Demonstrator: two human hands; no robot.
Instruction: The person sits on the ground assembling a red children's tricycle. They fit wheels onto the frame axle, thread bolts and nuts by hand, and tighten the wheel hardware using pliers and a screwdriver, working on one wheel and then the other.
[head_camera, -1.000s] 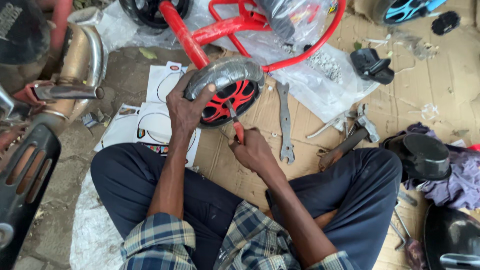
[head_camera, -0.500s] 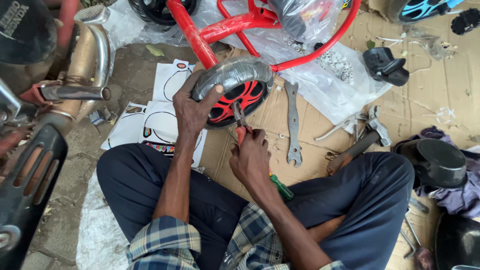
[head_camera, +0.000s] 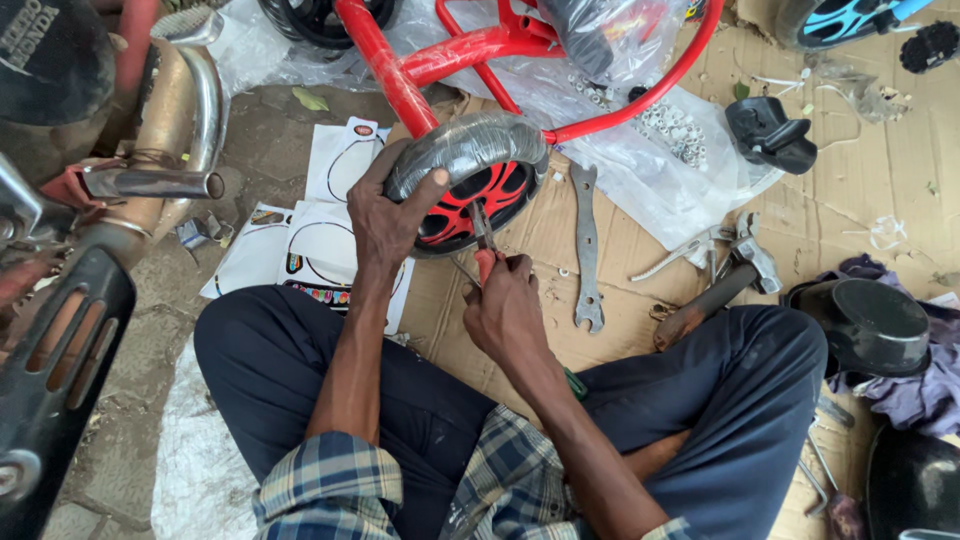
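Right of the wrapped wheel (head_camera: 468, 180), a spanner (head_camera: 586, 250) lies on the cardboard (head_camera: 880, 190); a hammer (head_camera: 722, 282) farther right; sticker sheets (head_camera: 318, 240) left.

- Flattened brown cardboard (head_camera: 900, 200) covers the floor.
- A flat steel spanner (head_camera: 585, 250) lies on it, just right of the wheel.
- A wooden-handled hammer (head_camera: 718, 285) and pliers (head_camera: 685, 252) lie beside clear plastic sheeting (head_camera: 650, 190).
- White printed sheets (head_camera: 325, 240) lie on bare paving (head_camera: 270, 130).

Plastic-wrapped red-spoked wheel (head_camera: 470, 180) upright on cardboard; red-handled pliers (head_camera: 482, 240) against it.
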